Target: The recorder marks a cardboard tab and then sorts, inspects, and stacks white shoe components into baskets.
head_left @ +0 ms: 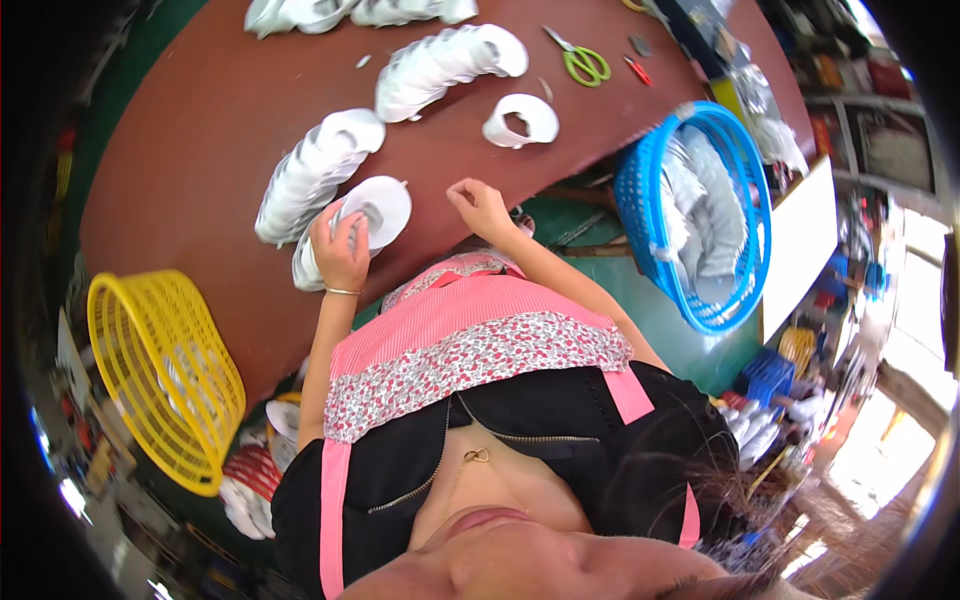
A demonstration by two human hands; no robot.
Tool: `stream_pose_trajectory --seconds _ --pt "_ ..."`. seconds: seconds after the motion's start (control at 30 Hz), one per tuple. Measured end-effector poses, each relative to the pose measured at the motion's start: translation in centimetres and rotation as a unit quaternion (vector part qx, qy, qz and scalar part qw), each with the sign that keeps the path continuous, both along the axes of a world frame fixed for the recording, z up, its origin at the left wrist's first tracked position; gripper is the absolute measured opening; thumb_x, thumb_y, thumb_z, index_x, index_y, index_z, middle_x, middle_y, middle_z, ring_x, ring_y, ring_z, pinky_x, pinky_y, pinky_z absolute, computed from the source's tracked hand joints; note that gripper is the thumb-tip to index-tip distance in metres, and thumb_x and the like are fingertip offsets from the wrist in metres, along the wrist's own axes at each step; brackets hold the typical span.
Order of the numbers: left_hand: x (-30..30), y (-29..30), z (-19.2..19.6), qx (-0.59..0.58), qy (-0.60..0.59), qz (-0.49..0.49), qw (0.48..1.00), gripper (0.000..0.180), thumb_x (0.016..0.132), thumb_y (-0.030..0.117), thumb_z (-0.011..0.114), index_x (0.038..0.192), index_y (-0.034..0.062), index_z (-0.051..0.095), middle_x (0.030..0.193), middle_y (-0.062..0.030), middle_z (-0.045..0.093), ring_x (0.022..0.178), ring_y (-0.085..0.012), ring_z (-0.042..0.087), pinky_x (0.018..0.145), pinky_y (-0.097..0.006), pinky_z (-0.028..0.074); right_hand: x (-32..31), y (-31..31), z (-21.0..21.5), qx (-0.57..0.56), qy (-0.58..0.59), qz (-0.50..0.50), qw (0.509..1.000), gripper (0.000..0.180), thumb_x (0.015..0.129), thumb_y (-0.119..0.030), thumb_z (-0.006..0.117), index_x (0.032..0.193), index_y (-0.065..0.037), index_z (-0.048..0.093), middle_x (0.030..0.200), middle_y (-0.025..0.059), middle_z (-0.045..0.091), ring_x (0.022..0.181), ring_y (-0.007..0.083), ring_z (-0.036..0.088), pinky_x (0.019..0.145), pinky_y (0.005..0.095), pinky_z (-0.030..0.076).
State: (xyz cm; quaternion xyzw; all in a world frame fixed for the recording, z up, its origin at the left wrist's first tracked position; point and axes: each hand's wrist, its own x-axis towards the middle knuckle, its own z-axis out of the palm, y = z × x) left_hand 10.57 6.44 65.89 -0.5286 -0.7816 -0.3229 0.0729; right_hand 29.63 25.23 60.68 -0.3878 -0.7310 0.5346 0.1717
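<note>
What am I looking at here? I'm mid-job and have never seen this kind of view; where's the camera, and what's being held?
There is no machine: a person works with two bare hands. The single picture comes from a wide fisheye camera worn on the head, looking down, so straight edges bend and the person's own chest and apron fill the lower part.

The left hand rests on a short stack of white round pieces at the table's near edge. The right hand sits loosely curled on the brown table; whether its fingers hold anything, I cannot tell.

Further back lie long curved stacks of the same white pieces, one loose piece with a hole, green scissors and a small red tool.

A yellow basket stands at the person's left, a blue basket with white pieces at the right.
</note>
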Motion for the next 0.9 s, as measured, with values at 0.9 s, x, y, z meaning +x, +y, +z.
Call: stream_pose_trajectory --seconds 0.9 --pt "13.8 17.9 -8.4 -0.261 -0.592 -0.044 0.761 0.022 0.093 0.012 0.064 0.114 0.0056 0.064 0.095 0.0002 0.066 0.082 -0.0061 0.061 0.068 -0.019 0.046 41.4 21.5 -9.5 -0.376 0.030 -0.438 0.816 0.087 0.078 -0.057 0.075 0.141 -0.004 0.047 0.143 0.0206 0.046 0.132 0.0326 0.044 0.105 0.0472 0.037"
